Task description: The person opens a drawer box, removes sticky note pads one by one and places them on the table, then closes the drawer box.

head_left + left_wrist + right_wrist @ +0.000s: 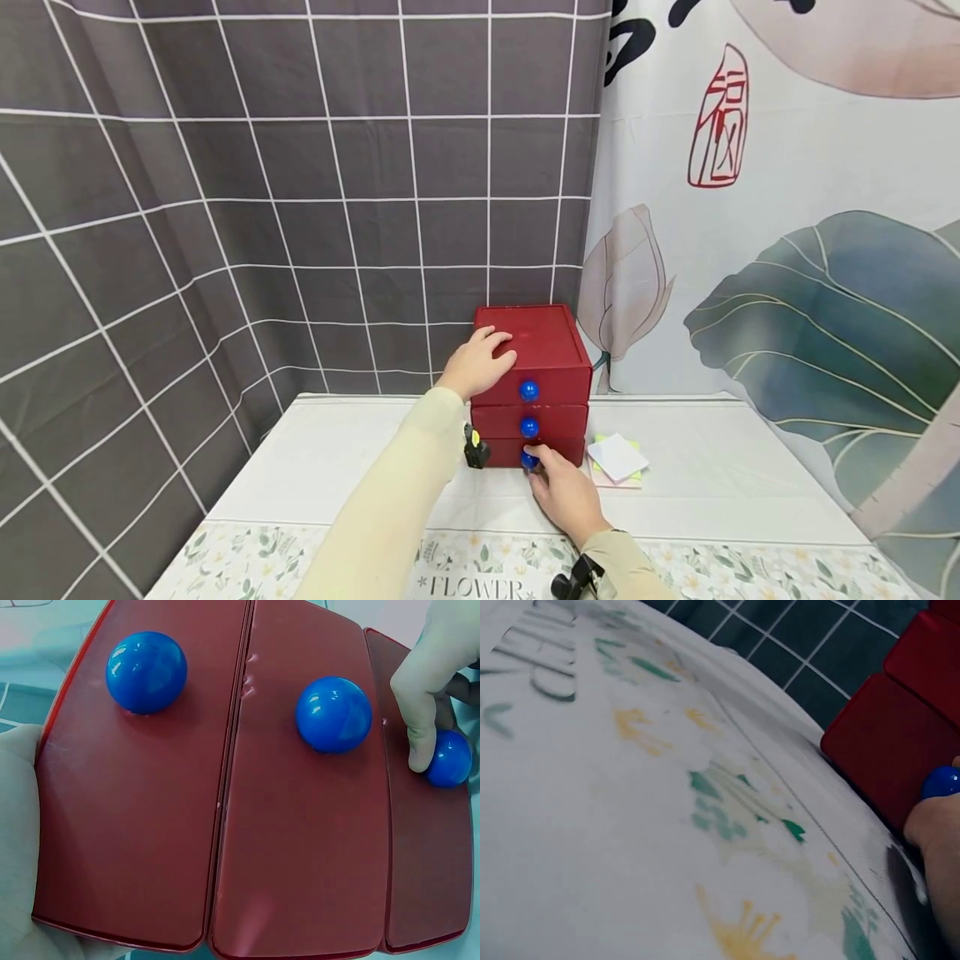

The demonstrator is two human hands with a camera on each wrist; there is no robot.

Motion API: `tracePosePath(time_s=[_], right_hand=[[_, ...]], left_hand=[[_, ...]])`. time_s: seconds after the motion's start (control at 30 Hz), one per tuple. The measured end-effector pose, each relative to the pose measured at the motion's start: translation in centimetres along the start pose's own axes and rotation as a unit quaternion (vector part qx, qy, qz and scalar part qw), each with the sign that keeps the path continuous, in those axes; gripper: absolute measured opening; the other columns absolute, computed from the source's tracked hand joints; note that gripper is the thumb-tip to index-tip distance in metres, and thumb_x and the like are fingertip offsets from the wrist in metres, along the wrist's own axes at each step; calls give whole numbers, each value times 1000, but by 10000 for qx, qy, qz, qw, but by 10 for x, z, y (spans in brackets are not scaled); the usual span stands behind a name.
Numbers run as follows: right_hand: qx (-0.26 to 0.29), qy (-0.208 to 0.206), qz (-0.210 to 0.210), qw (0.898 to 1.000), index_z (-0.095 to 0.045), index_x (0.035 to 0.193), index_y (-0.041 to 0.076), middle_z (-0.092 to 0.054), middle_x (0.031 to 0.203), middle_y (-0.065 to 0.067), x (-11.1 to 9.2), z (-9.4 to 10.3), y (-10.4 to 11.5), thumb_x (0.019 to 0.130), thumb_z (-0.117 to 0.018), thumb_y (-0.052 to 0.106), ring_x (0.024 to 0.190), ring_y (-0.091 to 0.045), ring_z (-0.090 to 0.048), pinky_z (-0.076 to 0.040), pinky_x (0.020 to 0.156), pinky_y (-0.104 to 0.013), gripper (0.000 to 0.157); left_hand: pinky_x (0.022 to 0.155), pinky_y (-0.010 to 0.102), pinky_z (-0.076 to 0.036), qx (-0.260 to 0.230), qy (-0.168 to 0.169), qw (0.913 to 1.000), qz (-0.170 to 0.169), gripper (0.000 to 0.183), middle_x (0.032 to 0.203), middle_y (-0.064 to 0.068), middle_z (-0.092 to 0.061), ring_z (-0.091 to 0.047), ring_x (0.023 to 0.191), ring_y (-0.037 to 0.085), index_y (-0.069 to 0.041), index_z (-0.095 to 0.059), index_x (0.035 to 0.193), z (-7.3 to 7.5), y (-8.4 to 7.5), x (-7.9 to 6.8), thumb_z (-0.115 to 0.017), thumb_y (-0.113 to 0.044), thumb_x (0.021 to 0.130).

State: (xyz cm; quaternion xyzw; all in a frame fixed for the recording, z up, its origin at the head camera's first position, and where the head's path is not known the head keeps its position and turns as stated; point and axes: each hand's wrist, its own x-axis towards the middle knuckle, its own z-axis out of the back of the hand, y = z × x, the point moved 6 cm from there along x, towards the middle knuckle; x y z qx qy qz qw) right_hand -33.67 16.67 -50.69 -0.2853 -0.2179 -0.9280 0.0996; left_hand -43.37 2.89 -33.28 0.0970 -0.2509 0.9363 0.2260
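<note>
A red cabinet with three stacked drawers (531, 333) stands at the back of the table, each drawer front bearing a round blue knob. My left hand (477, 363) rests on the left part of its top, fingers spread over the surface. Down at the lowest drawer (427, 862), my right hand (564, 493) pinches the bottom blue knob (450, 759) between thumb and fingers. The top knob (529, 391) and middle knob (529, 427) are untouched. All three drawer fronts look pushed in. Only part of the right hand shows in the right wrist view, beside the knob (942, 782).
To the right of the cabinet lies a small pile of paper notes (618, 458), white, yellow and pink. A white cloth with a floral border (247, 550) covers the table. Behind hang a dark gridded curtain (360, 233) and a white printed one (660, 150).
</note>
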Motion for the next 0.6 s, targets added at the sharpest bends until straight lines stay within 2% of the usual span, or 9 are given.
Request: tracePosePath(time_s=[0.2, 0.33, 0.43, 0.5, 0.6], right_hand=[[357, 418, -34, 9985, -52, 118, 28, -55, 87, 15, -3, -6, -1, 76, -69, 27, 78, -3, -53, -47, 64, -31, 45], [391, 388, 32, 9985, -51, 120, 29, -53, 88, 14, -4, -6, -4, 77, -68, 26, 77, -2, -51, -45, 65, -30, 46], [390, 263, 68, 9989, -51, 122, 32, -51, 85, 16, -5, -7, -6, 77, -68, 23, 71, -1, -47, -43, 60, -27, 48], [433, 109, 148, 9989, -52, 122, 32, -50, 82, 18, -7, -6, -6, 78, -67, 22, 67, 0, -46, -41, 57, -25, 47], [595, -130, 357, 9975, -55, 118, 31, -50, 77, 22, -8, 0, -6, 78, -67, 21, 60, 3, -44, -39, 52, -21, 43]], left_hand=[[98, 47, -35, 4, 89, 10000, 16, 51, 145, 1, -31, -42, 123, 27, -27, -47, 134, -2, 2, -3, -43, -48, 88], [98, 47, -36, -51, 69, 10000, -33, 50, 145, 2, -31, -43, 122, 28, -27, -48, 134, -4, 2, -1, -43, -48, 89], [97, 47, -36, -32, 33, 10000, -87, 50, 144, 2, -32, -44, 121, 28, -27, -48, 133, -7, 3, 1, -41, -48, 89], [96, 48, -37, 36, -78, 9999, -74, 50, 144, 3, -33, -45, 120, 29, -27, -49, 133, -8, 5, 1, -40, -49, 89], [93, 48, -40, -26, -601, 9982, 22, 47, 140, 3, -37, -46, 119, 26, -27, -51, 130, -6, 11, 0, -40, -49, 90]])
